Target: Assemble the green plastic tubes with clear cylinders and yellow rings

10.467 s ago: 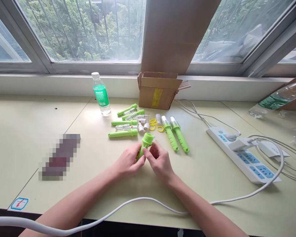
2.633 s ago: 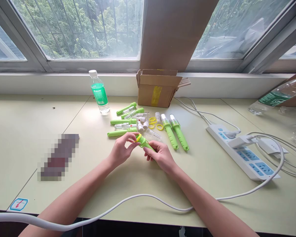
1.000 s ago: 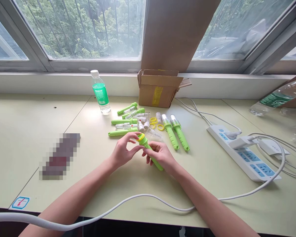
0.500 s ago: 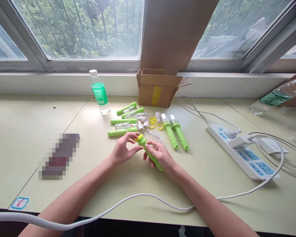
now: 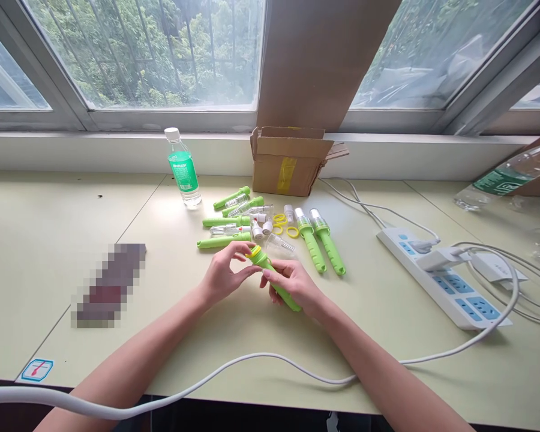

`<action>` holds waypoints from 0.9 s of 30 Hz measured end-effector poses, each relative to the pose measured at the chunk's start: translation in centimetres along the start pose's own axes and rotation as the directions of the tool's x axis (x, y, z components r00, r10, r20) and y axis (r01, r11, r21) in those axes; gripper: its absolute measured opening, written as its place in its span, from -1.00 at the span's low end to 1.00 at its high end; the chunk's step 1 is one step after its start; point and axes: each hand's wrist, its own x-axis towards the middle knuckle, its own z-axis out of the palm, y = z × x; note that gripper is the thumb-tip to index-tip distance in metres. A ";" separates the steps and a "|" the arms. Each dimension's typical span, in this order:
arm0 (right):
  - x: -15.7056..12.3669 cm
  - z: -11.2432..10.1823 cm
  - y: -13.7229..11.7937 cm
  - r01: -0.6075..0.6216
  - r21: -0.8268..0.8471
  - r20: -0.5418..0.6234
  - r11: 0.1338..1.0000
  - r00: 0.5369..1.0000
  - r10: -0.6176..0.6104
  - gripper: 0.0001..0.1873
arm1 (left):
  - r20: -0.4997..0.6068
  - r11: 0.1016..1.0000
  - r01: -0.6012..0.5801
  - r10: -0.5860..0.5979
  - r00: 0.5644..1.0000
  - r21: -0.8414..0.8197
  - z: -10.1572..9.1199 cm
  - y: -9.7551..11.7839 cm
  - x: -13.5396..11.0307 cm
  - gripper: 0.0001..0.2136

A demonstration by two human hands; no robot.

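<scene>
My right hand [image 5: 297,288] is wrapped round a green plastic handle [image 5: 261,258], which tilts up toward the left over the table. A yellow ring [image 5: 254,251] sits at the handle's upper end. The fingers of my left hand [image 5: 224,273] are bent onto that ring, with the thumb close to the handle's neck. Just beyond my hands lie loose green handles [image 5: 222,241], clear ribbed tubes [image 5: 279,245], white caps [image 5: 267,227] and several yellow rings [image 5: 292,232]. Two green sticks with clear tops [image 5: 326,243] lie side by side to the right.
An upright water bottle [image 5: 183,171] and an open cardboard box [image 5: 292,165] stand at the back. On the right is a power strip [image 5: 445,288] with plugs. A white cable [image 5: 252,355] crosses in front of me. A pixelated dark object [image 5: 112,285] lies left.
My right fingers have shifted slightly along the green handle, the thumb moving a little toward the left. My left hand stays at the yellow ring. The loose parts lie as before.
</scene>
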 end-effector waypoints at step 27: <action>0.1 -0.4 0.5 -0.031 0.099 0.032 0.995 0.999 0.028 -0.69 | 0.031 1.000 -0.012 0.012 0.999 -0.005 0.1 0.1 0.1 -0.69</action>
